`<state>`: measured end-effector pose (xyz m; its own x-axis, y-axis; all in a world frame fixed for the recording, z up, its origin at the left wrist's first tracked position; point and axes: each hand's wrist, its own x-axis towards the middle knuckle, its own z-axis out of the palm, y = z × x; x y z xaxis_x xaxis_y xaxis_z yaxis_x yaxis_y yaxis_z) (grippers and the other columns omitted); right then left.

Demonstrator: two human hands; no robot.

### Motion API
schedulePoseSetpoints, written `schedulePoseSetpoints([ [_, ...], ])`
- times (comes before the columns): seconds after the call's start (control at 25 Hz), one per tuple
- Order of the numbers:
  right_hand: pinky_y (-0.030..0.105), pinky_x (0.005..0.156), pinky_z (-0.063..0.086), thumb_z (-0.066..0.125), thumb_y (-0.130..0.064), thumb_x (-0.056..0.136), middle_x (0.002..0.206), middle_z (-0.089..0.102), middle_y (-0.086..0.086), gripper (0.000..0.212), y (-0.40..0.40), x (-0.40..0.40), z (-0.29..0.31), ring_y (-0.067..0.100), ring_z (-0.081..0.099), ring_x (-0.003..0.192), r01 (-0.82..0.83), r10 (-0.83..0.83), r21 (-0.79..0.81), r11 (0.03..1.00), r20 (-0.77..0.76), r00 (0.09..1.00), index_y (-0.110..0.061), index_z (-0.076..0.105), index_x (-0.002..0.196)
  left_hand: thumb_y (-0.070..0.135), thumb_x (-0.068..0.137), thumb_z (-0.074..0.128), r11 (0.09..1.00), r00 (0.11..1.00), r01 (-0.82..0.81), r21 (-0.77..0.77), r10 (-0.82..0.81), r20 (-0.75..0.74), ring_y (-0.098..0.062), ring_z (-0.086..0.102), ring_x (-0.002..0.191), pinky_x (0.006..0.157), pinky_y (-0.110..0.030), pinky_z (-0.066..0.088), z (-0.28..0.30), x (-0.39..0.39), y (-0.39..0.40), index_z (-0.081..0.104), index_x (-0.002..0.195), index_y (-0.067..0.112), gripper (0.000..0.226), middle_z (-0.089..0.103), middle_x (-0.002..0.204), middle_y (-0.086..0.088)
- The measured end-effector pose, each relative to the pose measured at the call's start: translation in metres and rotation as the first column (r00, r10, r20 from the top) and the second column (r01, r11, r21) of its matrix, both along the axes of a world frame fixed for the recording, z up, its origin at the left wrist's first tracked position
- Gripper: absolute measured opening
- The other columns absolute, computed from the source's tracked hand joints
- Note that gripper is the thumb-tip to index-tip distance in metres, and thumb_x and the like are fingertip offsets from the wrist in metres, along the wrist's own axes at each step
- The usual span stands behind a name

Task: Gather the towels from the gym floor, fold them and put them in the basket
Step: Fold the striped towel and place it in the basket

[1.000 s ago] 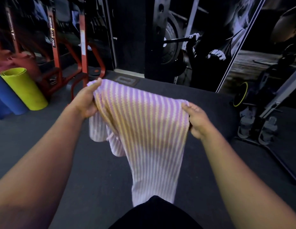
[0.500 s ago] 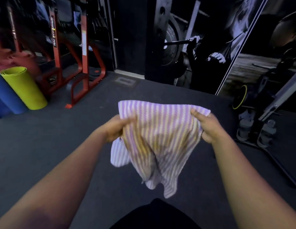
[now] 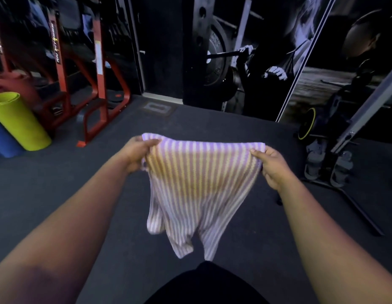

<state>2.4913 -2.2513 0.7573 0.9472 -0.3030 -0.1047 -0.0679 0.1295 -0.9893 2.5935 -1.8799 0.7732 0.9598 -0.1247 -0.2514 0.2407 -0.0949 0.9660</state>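
A purple-and-white striped towel (image 3: 197, 185) hangs in the air in front of me, stretched flat along its top edge. My left hand (image 3: 137, 153) pinches the top left corner. The top right corner is gripped by my right hand (image 3: 272, 165). The towel's lower part droops in loose folds above the dark gym floor (image 3: 59, 194). No basket is in view.
A red steel rack (image 3: 98, 88) stands at the back left, beside rolled yellow-green (image 3: 19, 123) and blue (image 3: 4, 141) mats. A machine with a slanted grey bar and black floor legs (image 3: 344, 172) occupies the right. A wall poster and weight plates (image 3: 214, 58) lie straight behind.
Both hands came down from chest height and pulled apart again, so the bunched towel now hangs taut and flat between them.
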Motion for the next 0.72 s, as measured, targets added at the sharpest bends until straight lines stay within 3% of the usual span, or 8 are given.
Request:
schedulePoseSetpoints([
  [0.12,0.032,0.074,0.059,0.06,-0.011,0.1,0.09,0.076,0.006,0.008,-0.001,0.005,0.0,0.017,0.072,0.079,0.031,-0.031,0.012,0.999,0.007,0.999,-0.012,0.068,0.101,0.037,0.101,0.061,0.997,0.998,0.031,0.071,-0.034,0.047,-0.017,0.047,0.044,0.04,-0.022,0.029,-0.005,0.008,0.001,0.063,0.082,0.015,0.029,0.057,0.058,-0.005],
  [0.2,0.038,0.082,0.059,0.058,-0.011,0.101,0.094,0.076,0.01,0.012,0.003,0.006,-0.003,0.02,0.073,0.084,-0.001,-0.003,-0.101,0.995,-0.045,0.999,-0.005,0.068,0.105,0.041,0.103,0.057,0.984,0.993,0.1,0.15,-0.109,0.051,-0.019,0.048,0.051,0.047,-0.028,0.029,-0.011,0.005,-0.004,0.064,0.082,0.014,0.035,0.057,0.065,-0.008],
  [0.32,0.038,0.083,0.059,0.06,-0.015,0.101,0.096,0.077,0.01,0.012,0.001,0.006,-0.003,0.021,0.073,0.087,0.11,-0.109,-0.037,0.993,0.027,0.994,-0.009,0.069,0.102,0.036,0.105,0.053,0.997,0.996,0.028,-0.072,-0.022,0.083,-0.013,0.052,0.049,0.052,-0.027,0.04,-0.007,0.007,-0.014,0.061,0.076,0.016,0.036,0.057,0.062,-0.002],
  [0.4,0.031,0.075,0.058,0.062,-0.027,0.1,0.093,0.078,0.005,0.015,-0.002,0.004,-0.001,0.017,0.072,0.085,0.141,-0.141,0.016,0.99,-0.019,0.99,-0.014,0.07,0.098,0.03,0.106,0.053,0.998,0.996,0.041,-0.054,-0.036,0.083,-0.008,0.055,0.049,0.057,-0.026,0.047,-0.01,0.006,-0.012,0.06,0.078,0.015,0.033,0.06,0.057,0.005],
  [0.52,0.029,0.071,0.05,0.063,-0.036,0.099,0.091,0.077,0.005,0.025,-0.007,0.003,-0.004,0.016,0.068,0.079,0.095,-0.139,-0.259,0.961,-0.155,0.978,-0.013,0.073,0.099,0.026,0.106,0.054,0.999,0.997,0.018,0.031,-0.02,0.075,-0.013,0.055,0.058,0.062,-0.028,0.049,-0.021,0.009,-0.008,0.062,0.08,0.015,0.029,0.062,0.06,0.003],
  [0.56,0.028,0.071,0.05,0.062,-0.035,0.1,0.087,0.077,0.002,0.024,-0.006,0.005,-0.003,0.014,0.068,0.077,0.109,-0.138,-0.229,0.967,-0.115,0.984,-0.013,0.073,0.099,0.025,0.106,0.053,0.998,0.998,-0.008,-0.064,0.011,0.056,-0.013,0.055,0.059,0.06,-0.026,0.049,-0.02,0.011,-0.008,0.061,0.081,0.015,0.029,0.062,0.061,0.003],
  [0.64,0.029,0.073,0.057,0.063,-0.03,0.098,0.088,0.077,0.001,0.019,-0.003,0.005,0.004,0.012,0.071,0.078,0.065,-0.064,0.036,0.997,-0.012,0.998,-0.013,0.07,0.1,0.023,0.104,0.057,0.981,0.998,0.015,-0.195,-0.001,0.069,-0.012,0.061,0.062,0.06,-0.024,0.051,-0.015,0.014,-0.006,0.062,0.087,0.014,0.02,0.067,0.069,0.003],
  [0.72,0.028,0.071,0.059,0.067,-0.025,0.094,0.096,0.077,0.005,0.021,-0.006,0.001,0.008,0.015,0.072,0.083,-0.101,0.103,0.043,0.994,-0.051,0.993,-0.01,0.069,0.108,0.017,0.097,0.067,0.993,0.99,0.109,-0.041,-0.105,0.098,-0.015,0.067,0.072,0.067,-0.026,0.053,-0.021,0.015,-0.001,0.064,0.098,0.003,0.014,0.072,0.081,-0.001],
])
